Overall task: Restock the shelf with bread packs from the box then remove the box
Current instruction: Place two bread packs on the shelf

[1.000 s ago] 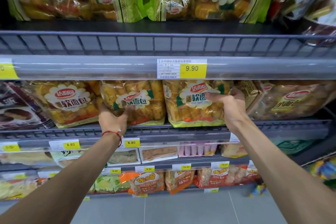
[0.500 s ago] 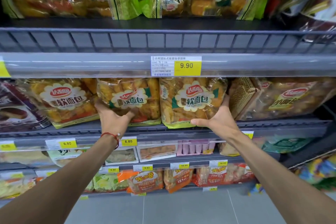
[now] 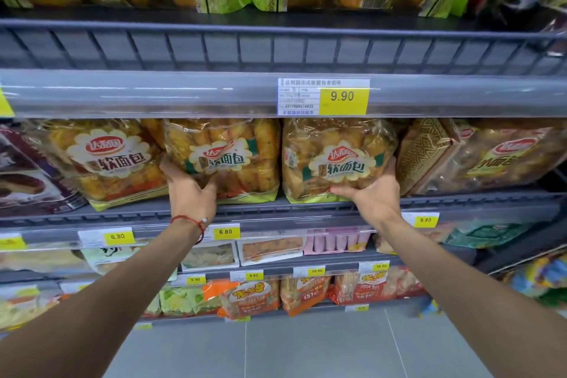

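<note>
Three clear bread packs with yellow-green bases stand side by side on the grey middle shelf. My left hand, with a red string on the wrist, clasps the lower left corner of the middle bread pack, thumb in front and fingers behind it. My right hand cups the lower right corner of the right bread pack, thumb along its front bottom edge and fingers up its side. The left bread pack stands untouched. No box is in view.
Brown-patterned bread bags fill the shelf to the right and a dark cake pack the left. The upper shelf rail with a 9.90 tag hangs just above the packs. Lower shelves hold more snacks above grey floor tiles.
My right hand dropped from the right pack's upper right corner, opened, and now cups its lower right corner. My left hand stayed at the middle pack's lower left corner.
</note>
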`<state>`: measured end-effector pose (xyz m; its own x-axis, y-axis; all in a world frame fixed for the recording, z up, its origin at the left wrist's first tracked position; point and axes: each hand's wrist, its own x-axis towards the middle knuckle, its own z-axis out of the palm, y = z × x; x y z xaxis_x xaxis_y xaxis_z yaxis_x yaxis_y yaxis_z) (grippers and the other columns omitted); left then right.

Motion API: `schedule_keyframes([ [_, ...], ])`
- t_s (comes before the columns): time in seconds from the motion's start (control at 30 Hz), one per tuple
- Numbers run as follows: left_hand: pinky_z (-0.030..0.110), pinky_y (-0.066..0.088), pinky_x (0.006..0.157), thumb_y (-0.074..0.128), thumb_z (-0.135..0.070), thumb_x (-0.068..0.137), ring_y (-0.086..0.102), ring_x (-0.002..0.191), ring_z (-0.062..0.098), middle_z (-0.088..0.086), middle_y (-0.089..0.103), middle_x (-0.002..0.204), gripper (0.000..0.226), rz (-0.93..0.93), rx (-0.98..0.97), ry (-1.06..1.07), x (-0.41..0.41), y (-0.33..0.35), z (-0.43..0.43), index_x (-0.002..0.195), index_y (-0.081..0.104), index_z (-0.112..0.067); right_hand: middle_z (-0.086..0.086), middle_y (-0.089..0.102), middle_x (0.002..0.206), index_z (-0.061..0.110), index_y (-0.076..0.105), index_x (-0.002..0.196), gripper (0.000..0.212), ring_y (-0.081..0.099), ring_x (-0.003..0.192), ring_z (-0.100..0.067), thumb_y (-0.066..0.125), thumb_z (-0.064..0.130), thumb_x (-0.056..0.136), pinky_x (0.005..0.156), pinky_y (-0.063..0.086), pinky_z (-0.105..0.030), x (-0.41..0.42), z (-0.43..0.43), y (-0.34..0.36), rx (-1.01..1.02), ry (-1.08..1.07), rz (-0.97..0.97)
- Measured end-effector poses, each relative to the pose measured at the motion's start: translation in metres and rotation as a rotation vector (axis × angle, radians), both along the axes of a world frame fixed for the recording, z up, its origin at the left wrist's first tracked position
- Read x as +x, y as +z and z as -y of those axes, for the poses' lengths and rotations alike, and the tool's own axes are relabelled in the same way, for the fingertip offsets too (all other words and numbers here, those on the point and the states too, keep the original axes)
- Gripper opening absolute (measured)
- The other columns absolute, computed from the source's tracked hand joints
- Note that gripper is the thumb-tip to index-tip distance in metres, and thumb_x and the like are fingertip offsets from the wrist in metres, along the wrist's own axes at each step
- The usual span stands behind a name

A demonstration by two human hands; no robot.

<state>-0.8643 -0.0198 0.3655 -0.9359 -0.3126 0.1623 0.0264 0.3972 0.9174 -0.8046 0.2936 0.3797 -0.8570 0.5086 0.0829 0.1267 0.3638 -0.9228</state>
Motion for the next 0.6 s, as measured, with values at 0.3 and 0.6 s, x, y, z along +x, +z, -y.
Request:
schedule_keyframes([
  [0.3, 0.043, 0.028, 0.117, 0.081, -0.031, 0.079, 0.033, 0.138, 0.036, 0.018, 0.032, 0.148, 0.102, -0.017, -0.044, 0.049, 0.007, 0.004, -0.003, 0.150, 0.014, -0.005, 0.002, 0.067, 0.119, 0.016, 0.041, 0.135, 0.103, 0.060, 0.112, -0.017, 0.103, 0.028, 0.054, 0.098, 0.040, -0.021, -0.007, -0.010, -0.002, 0.041, 0.056, 0.212],
  [0.6, 0.041, 0.025, 0.113, 0.074, -0.012, 0.082, 0.028, 0.137, 0.042, 0.027, 0.028, 0.146, 0.096, 0.165, -0.099, 0.099, 0.020, 0.025, -0.017, 0.152, 0.009, 0.001, 0.010, 0.073, 0.116, 0.017, 0.054, 0.133, 0.120, 0.067, 0.110, -0.015, 0.093, 0.060, 0.028, 0.103, 0.050, -0.031, -0.005, -0.013, 0.001, 0.033, 0.123, 0.332],
])
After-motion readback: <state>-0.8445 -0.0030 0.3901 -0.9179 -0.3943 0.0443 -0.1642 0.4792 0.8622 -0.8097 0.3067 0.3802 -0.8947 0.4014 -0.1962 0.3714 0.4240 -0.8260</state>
